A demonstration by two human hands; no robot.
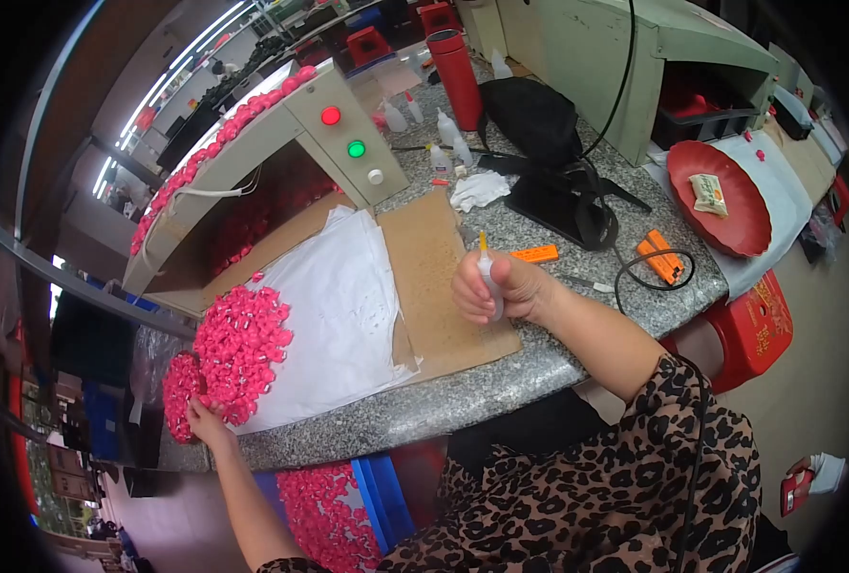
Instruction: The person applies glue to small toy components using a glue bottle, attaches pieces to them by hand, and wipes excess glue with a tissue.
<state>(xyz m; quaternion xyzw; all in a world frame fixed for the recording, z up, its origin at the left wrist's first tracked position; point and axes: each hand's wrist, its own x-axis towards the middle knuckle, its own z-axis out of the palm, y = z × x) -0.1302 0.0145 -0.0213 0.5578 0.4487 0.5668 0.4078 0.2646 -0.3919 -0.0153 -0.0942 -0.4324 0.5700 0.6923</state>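
Observation:
My right hand [496, 288] is wrapped round a small translucent squeeze bottle [488, 272], held upright with its yellow nozzle pointing up, above the brown cardboard [434, 286]. At the far left, my left hand [207, 420] reaches to the near edge of a heap of small glossy pink pieces [243, 344]. Its fingers are drawn together among the pieces, and what they pinch is too small to make out. Beside that hand a rounded clump of the same pink pieces [180, 401] sits at the table edge. The heap lies partly on a white cloth [339, 315].
Behind the cloth stands a pale machine housing [334, 138] with red and green buttons and pink pieces along its top. Further back are a red flask [455, 81], several squeeze bottles and a black bag [530, 115]. A blue bin [383, 497] of pink pieces stands below the table edge.

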